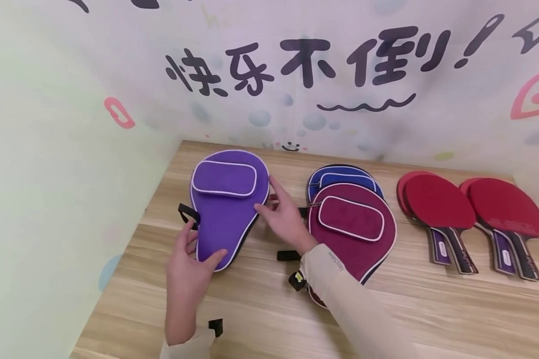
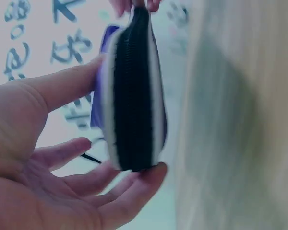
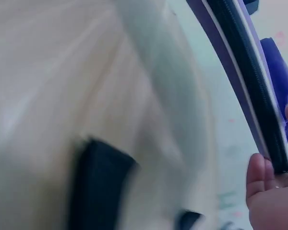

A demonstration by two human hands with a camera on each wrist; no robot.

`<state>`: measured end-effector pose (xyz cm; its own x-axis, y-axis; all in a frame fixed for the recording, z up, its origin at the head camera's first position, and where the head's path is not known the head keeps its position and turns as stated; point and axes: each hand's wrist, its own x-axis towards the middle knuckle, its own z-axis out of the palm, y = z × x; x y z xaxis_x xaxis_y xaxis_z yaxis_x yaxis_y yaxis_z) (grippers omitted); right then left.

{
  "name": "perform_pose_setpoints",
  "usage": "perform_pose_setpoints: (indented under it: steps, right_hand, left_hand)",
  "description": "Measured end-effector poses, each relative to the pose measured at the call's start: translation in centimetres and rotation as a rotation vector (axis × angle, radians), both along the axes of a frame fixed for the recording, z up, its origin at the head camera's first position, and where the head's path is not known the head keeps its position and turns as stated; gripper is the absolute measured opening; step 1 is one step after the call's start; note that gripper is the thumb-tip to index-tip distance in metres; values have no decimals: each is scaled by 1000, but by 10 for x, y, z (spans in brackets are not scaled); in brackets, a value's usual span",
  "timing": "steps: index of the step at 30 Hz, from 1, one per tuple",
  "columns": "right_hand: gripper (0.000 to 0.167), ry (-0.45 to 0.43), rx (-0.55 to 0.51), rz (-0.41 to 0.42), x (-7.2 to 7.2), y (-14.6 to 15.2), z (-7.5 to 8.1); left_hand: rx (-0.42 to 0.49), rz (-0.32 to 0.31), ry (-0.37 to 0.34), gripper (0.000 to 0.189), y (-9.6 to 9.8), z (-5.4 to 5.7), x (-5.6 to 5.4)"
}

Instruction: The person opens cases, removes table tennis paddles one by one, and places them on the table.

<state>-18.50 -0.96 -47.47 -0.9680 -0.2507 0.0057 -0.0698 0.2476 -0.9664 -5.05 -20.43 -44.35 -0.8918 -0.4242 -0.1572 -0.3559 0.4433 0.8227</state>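
A purple table tennis paddle case (image 1: 226, 214) with white piping and a raised front pocket is between my two hands at the left of the table. My left hand (image 1: 188, 271) grips its narrow lower end, thumb on the front and fingers around the edge. At the case's right edge, my right hand (image 1: 285, 219) holds it between thumb and fingers. The black zipper side (image 2: 132, 96) of the case faces the left wrist camera, and a long zippered edge (image 3: 252, 81) shows in the right wrist view. A black strap loop (image 1: 188, 213) sticks out on its left.
Right of my right hand, a maroon paddle case (image 1: 350, 219) overlaps a blue one (image 1: 341, 172); my right sleeve covers part of the maroon case. Several red paddles (image 1: 440, 199) lie in two overlapping pairs farther right. A printed wall (image 1: 260, 60) stands behind the wooden table (image 1: 251, 309).
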Motion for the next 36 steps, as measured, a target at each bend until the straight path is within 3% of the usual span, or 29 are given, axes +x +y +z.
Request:
perform_pose_setpoints:
  steps: [3,7,12,16,21,23,29,33,36]
  right_hand:
    - [78,102,-23,-17,1,18,16]
    - [77,253,-4,-13,8,45,35]
    - [78,359,33,-64,25,88,38]
    - [80,337,-5,-126,43,126,28]
    - [80,265,12,-182,68,165,21]
    - [78,248,45,-197,77,177,20]
    - [78,264,90,-260,101,202,11]
    - [77,277,69,-281,109,213,5]
    - [76,271,64,-290,112,218,1]
  left_hand:
    - [60,-59,30,98,17,3,0]
    - [161,-89,62,96,38,6,2]
    - [210,-128,23,95,64,9,7]
    - [106,-195,18,92,92,7,15]
    - [-47,-303,136,84,129,-2,31]
    - [-50,-335,168,82,140,-6,37]
    - [-75,-446,155,82,159,-15,50]
    - [-103,-531,128,82,170,-22,54]
    - [-105,-549,112,83,177,-27,57]
